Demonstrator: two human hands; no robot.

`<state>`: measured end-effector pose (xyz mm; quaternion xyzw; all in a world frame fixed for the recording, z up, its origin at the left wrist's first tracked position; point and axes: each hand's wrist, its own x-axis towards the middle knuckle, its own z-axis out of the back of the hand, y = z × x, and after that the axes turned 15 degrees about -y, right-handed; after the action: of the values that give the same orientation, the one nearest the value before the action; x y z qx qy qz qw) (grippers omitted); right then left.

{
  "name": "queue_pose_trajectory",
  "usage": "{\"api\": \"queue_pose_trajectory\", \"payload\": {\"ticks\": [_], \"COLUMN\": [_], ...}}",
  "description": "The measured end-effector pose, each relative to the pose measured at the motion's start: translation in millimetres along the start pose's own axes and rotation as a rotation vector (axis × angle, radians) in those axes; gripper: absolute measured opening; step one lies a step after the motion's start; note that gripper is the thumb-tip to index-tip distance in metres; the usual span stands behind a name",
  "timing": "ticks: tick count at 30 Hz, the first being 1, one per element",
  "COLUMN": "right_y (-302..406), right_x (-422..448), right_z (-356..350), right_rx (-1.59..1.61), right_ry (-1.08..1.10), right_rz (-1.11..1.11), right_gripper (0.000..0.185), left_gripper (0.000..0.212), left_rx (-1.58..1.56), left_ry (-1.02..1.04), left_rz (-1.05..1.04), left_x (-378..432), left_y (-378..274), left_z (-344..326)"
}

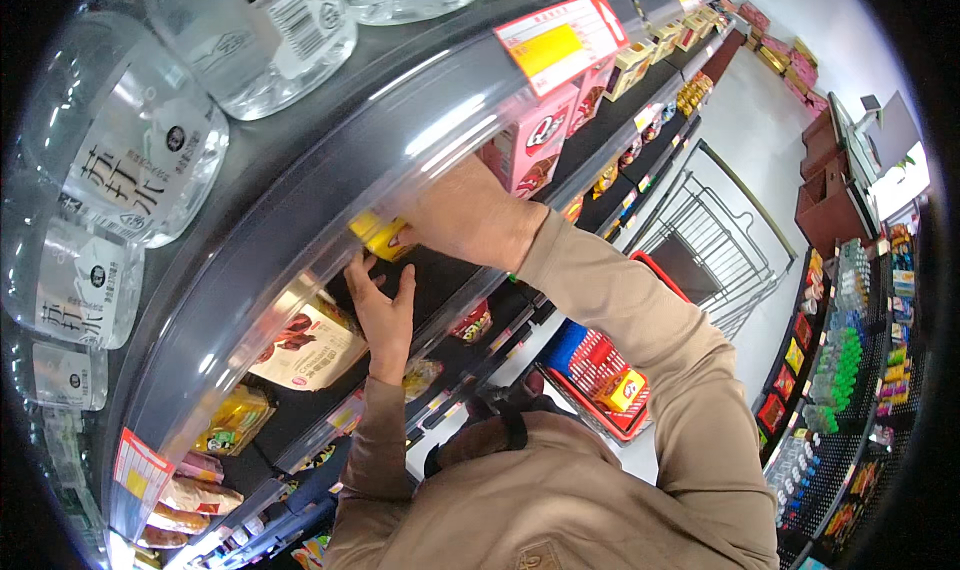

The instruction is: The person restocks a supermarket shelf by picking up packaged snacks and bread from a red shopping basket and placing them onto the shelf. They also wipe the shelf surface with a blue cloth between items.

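Both hands reach onto a black shelf below a shelf lip with a clear strip. My right hand, partly blurred behind the strip, grips a small yellow package; some of its fingers are hidden. Just below that package, my left hand has its fingers apart and holds nothing. Its fingertips lie close to the package; whether they touch is unclear. Left of this hand sits a cream-coloured food package with a brown food picture. A pink box stands beside my right wrist.
Clear water bottles line the upper shelf. A red shopping basket with a yellow package rests on the floor at my right, near a wire shopping cart. Another stocked shelf and a brown counter are farther right.
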<state>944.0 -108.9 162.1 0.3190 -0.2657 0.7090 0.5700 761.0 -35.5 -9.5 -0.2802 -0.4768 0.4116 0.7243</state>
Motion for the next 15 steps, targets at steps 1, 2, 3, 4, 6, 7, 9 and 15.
{"api": "queue_pose_trajectory", "payload": {"ticks": [1,2,3,4,6,7,9,15], "right_y": [0,1,1,1,1,4,9,4], "right_x": [-4,-8,-12,-16,-29,-34,-39,-109], "right_z": [1,3,1,-1,18,29,66,162], "right_rx": [0.029,0.057,0.090,0.127,0.146,0.151,0.168,-0.004], "right_ry": [0.010,0.019,0.028,-0.024,0.000,0.011,-0.022,-0.099], "right_rz": [0.002,0.003,0.006,0.006,-0.046,-0.083,-0.115,-0.586], "right_gripper": [0.055,0.057,0.058,0.060,0.062,0.063,0.059,0.065], "left_gripper": [0.072,0.069,0.066,0.066,0.065,0.067,0.068,0.065], "left_rx": [0.005,-0.051,-0.026,-0.056,-0.077,-0.091,-0.181,-0.281], "left_ry": [0.008,-0.022,-0.036,-0.019,0.032,0.063,0.106,0.321], "left_rz": [-0.007,0.030,-0.035,-0.060,-0.077,-0.063,-0.037,0.060], "left_x": [1,1,2,5,3,-1,-8,-27], "left_y": [-1,-5,4,11,4,0,19,-55], "left_z": [-3,-7,-10,-12,-15,-13,-16,-19]}}
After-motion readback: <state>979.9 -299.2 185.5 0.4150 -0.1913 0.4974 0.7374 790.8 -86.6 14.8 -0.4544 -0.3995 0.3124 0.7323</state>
